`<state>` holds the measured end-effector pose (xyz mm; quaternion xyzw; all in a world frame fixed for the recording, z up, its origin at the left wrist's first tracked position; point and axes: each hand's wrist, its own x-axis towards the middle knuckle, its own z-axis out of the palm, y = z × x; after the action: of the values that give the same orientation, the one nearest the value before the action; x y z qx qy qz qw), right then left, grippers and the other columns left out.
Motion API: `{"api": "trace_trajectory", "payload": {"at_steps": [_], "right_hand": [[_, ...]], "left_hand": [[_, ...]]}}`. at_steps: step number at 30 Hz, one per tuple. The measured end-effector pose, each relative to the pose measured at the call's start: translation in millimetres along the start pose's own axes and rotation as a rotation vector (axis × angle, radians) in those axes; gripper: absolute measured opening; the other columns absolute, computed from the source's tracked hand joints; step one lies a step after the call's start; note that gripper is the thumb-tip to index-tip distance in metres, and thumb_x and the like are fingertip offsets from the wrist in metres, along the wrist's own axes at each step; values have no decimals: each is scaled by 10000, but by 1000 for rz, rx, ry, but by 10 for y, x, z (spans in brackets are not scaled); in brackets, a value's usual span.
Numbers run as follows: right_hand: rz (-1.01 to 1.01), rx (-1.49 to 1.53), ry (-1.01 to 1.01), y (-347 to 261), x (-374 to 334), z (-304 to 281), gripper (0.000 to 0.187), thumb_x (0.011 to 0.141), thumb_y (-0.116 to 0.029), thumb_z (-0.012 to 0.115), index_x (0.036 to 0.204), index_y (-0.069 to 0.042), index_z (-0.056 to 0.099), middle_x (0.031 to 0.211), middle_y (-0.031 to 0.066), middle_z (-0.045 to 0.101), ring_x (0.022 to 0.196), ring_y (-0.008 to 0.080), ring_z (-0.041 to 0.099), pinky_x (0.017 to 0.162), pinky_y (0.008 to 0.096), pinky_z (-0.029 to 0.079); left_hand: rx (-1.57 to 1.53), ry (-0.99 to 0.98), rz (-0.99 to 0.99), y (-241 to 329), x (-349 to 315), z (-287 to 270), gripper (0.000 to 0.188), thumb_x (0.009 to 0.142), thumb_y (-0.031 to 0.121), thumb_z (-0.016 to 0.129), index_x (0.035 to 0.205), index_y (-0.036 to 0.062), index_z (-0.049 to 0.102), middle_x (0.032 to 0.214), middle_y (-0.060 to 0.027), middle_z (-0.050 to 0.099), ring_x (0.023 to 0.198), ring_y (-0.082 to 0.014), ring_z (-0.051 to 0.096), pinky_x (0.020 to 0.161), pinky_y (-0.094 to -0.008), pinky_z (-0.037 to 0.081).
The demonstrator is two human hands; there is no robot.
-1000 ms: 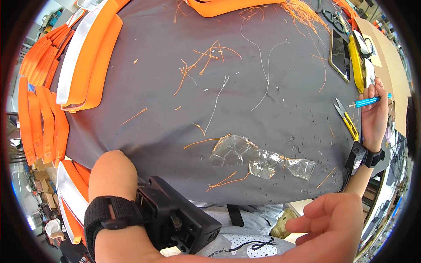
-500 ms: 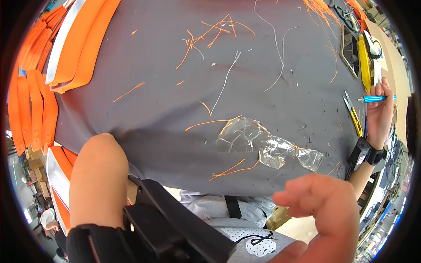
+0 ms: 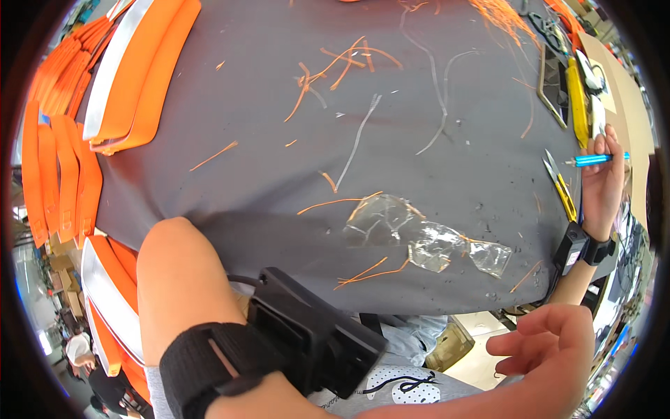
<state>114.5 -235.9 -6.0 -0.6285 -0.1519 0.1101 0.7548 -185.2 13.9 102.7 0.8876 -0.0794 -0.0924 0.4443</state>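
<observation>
At the right edge of the table, my right hand is closed round a blue pen-shaped tool with a thin tip pointing left. Yellow-handled thread snips lie just beside that hand. My left elbow is bent at the table's near left. The left forearm, with a black strap and box-shaped device, folds back so that my left hand hangs at the lower right, close to the camera. Its fingers curl loosely with nothing visible in them, and its thumb is hidden. Crumpled clear plastic film lies in front of me.
Orange-and-white bands are stacked at the left, with more orange strips beside them. Cut orange threads and pale threads scatter over the dark table cover. A phone and black scissors sit far right.
My left hand has moved right and its fingers have loosened a little. The left forearm and its device have shifted right. My right hand still holds the blue tool in nearly the same place.
</observation>
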Motion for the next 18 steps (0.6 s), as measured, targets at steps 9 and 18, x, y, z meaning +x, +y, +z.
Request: {"api": "trace_trajectory", "payload": {"at_steps": [9, 18], "right_hand": [[-58, 43, -69, -100, -47, 92, 253, 868, -159, 485, 1070, -9, 457, 705, 1, 466, 596, 71, 396, 538, 200, 347], [-67, 51, -96, -74, -39, 26, 273, 870, -147, 475, 1098, 0, 439, 714, 4, 471, 594, 68, 395, 532, 197, 352]], "left_hand": [[30, -35, 33, 53, 147, 47, 128, 766, 104, 622, 800, -4, 561, 630, -39, 485, 537, -119, 465, 474, -229, 355], [20, -56, 43, 25, 170, 51, 127, 775, 103, 614, 804, -7, 558, 622, -38, 480, 527, -116, 460, 461, -228, 351]]}}
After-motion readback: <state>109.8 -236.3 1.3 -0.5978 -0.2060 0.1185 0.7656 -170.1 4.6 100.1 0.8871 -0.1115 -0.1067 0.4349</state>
